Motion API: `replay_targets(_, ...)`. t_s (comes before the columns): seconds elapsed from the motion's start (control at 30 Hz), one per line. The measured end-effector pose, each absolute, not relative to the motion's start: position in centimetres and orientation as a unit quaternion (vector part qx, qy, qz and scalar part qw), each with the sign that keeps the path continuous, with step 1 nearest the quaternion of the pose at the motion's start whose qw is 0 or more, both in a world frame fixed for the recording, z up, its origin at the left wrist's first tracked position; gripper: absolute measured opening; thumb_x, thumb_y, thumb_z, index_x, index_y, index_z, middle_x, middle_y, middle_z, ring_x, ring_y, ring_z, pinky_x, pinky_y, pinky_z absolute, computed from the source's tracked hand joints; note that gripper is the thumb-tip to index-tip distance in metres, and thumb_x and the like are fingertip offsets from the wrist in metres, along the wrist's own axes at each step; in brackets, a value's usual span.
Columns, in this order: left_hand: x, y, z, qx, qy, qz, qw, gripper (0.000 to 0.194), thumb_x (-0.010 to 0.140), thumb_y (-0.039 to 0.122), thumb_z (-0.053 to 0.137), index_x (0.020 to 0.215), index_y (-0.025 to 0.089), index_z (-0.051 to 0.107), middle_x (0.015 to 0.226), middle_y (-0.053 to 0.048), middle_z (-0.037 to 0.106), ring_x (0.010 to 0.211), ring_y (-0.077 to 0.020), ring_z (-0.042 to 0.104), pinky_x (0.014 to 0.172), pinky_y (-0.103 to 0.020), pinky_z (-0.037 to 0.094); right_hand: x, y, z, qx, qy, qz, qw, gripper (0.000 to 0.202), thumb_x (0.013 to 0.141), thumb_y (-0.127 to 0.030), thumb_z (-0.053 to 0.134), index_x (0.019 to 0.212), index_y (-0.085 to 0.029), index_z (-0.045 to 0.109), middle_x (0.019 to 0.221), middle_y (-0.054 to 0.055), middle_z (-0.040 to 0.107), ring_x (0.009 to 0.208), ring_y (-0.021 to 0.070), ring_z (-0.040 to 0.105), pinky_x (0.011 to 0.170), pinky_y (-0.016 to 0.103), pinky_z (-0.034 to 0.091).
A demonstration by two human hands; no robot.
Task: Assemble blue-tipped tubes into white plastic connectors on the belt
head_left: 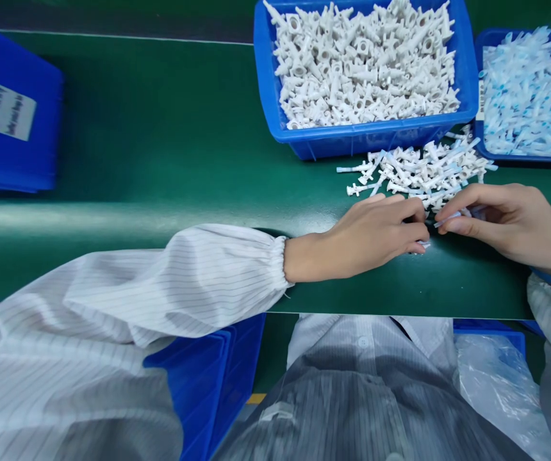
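near the pile [429, 168], 2 hands [510, 224] (bare) hold small parts [450, 219].

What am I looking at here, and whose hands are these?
There is no robot: a person's bare left hand and right hand appear, seen by a camera on their head. This is the only picture. On the green surface stand a blue bin of white parts and a blue tray of clear, bluish pieces. A loose pile lies before the bin. The right hand pinches a slim pale piece; a small white piece shows at the left hand's fingertips.
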State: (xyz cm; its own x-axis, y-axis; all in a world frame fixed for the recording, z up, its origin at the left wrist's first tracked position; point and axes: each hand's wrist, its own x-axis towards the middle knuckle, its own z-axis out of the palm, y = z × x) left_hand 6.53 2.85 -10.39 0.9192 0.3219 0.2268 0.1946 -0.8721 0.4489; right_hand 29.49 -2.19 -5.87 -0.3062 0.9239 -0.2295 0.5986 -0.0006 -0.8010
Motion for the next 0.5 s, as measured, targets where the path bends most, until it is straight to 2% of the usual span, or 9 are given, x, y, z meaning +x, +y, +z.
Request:
replay_targets(0.13,6.53,2.97,-10.15,0.959,0.105,0.136,0.223,0.023,0.105,0.029,0.047,0.108,0.022,0.068,0.111,-0.002,0.066,0.093,-0.0145,0.054,0.072,-0.028,0.028,29.32,-2.24,-5.53,-0.559,-0.674,0.445,0.186,0.039,0.088,-0.066,0.067,0.086,-0.028,0.075,0.074,0.004,0.068,0.055,0.0175,0.05,0.049,0.034,0.031)
replay_targets(0.3,6.18,3.5,-9.71,0.955,0.048,0.096,0.275,0.028,0.106,0.028,0.043,0.102,0.019,0.068,0.113,-0.004,0.067,0.096,-0.0131,0.054,0.076,-0.028,0.028,29.05,-2.5,-5.35,-0.571,-0.674,0.414,0.219,0.026,0.092,-0.054,0.067,0.091,-0.029,0.073,0.08,0.003,0.067,0.058,0.0166,0.05,0.053,0.034,0.034)
replay_targets(0.5,6.11,3.76,-9.97,0.95,0.042,0.106,0.291,0.029,0.107,0.027,0.041,0.1,0.018,0.067,0.11,-0.004,0.067,0.094,-0.0131,0.055,0.077,-0.028,0.03,28.88,-2.41,-5.82,-0.567,-0.678,0.42,0.206,0.036,0.091,-0.058,0.066,0.093,-0.023,0.073,0.079,0.003,0.067,0.056,0.0132,0.048,0.049,0.03,0.031)
